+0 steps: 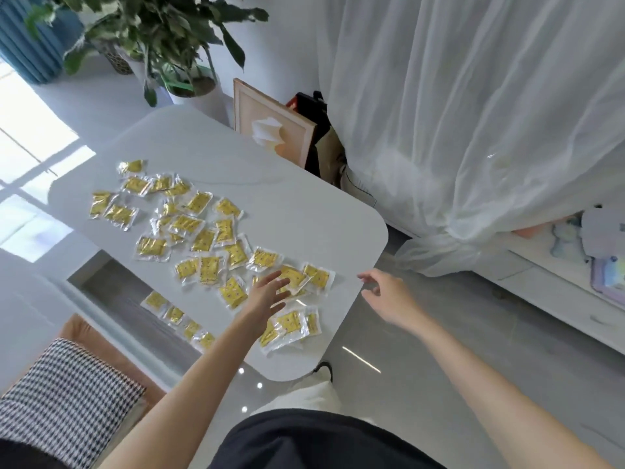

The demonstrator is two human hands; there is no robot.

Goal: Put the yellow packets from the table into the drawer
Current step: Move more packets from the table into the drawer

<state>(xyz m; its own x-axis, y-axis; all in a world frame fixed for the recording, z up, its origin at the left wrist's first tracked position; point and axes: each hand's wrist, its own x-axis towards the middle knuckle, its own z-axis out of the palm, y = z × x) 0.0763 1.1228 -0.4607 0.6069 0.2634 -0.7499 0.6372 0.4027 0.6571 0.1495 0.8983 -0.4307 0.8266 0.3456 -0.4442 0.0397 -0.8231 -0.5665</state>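
Hands out over a white table (270,184), a person reaches for dozens of yellow packets (209,269) strewn in a loose band from the far left corner to the near right edge. The left hand (270,292), fingers straight and slightly spread, hovers low over the nearest cluster and holds nothing; whether it touches a packet cannot be told. The right hand (385,296), loosely spread and empty, hangs off the table's rim above the floor, just beside that same cluster. The left is the nearer (the closest packets lie under and just beyond its fingertips). No open drawer is in view; a low white cabinet (548,299) stands to the right, well apart.
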